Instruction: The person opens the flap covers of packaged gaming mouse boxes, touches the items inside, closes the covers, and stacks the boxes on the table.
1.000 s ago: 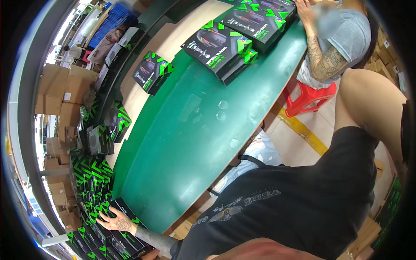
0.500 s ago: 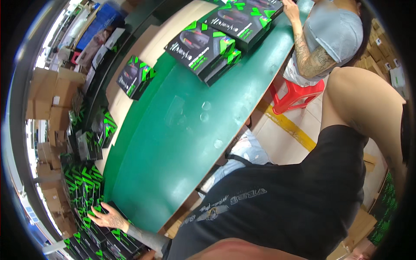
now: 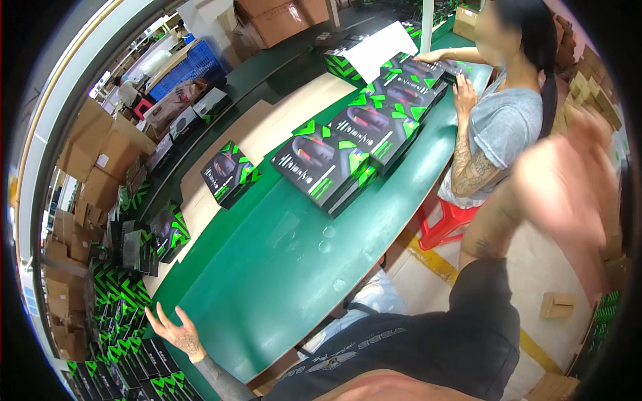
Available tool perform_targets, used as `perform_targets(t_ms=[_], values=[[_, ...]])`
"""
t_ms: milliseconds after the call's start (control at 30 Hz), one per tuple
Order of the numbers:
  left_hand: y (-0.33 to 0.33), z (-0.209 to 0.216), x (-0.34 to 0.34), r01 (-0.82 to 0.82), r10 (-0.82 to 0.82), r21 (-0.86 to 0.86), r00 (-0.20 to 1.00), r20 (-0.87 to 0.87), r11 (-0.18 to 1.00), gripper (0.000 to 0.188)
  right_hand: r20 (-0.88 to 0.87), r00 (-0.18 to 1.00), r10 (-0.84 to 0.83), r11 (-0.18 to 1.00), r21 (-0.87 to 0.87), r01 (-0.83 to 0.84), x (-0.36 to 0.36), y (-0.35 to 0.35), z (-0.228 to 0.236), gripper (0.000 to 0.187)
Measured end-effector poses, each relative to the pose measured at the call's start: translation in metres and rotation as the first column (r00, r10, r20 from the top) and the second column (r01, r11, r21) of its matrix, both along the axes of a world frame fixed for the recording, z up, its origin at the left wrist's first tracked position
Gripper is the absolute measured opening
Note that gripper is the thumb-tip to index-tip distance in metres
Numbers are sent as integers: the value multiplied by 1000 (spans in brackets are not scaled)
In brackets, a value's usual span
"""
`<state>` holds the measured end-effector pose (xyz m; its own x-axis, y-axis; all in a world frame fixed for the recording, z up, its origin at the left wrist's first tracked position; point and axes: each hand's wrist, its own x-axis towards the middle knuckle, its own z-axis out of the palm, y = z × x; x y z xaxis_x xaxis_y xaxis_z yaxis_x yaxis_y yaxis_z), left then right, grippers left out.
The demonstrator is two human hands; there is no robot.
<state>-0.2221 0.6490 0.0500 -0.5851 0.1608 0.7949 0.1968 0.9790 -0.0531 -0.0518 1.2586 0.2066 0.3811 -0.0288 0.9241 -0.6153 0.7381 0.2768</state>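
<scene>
My left hand [image 3: 175, 334] is raised at the near left end of the green-topped table [image 3: 267, 287], palm up and fingers spread, holding nothing. Stacked black boxes with green chevrons [image 3: 114, 284] stand just beyond its fingertips. On the right, my right hand [image 3: 568, 184] is lifted close to the camera and smeared by motion, so its fingers cannot be made out. Nearest along the table lies a black-and-green product box [image 3: 314, 164], part of a row of flat boxes. A smaller box [image 3: 229, 172] sits apart at the table's far edge.
A co-worker [image 3: 505, 113] on a red stool [image 3: 447, 224] sits at the table's right side, both hands at the far boxes. A dark conveyor-like strip [image 3: 251, 83] runs behind the table. Brown cartons [image 3: 100, 157] pile up at left; a small carton [image 3: 557, 305] lies on the floor.
The view has tilted, so the tabletop boxes appear lower. My left hand has come away from the stacked boxes, fingers spread wider. My right arm has bent, bringing the blurred hand into view.
</scene>
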Motion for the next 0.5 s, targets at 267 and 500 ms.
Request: perform_targets(t_ms=[267, 500], values=[[146, -34, -42, 61, -674, 761, 513, 531, 646, 61, 979, 196, -52, 603, -125, 788, -183, 176, -178, 71], [228, -46, -57, 104, -830, 833, 219, 514, 543, 72, 935, -355, -19, 377, 336, 863, -237, 294, -184, 81]])
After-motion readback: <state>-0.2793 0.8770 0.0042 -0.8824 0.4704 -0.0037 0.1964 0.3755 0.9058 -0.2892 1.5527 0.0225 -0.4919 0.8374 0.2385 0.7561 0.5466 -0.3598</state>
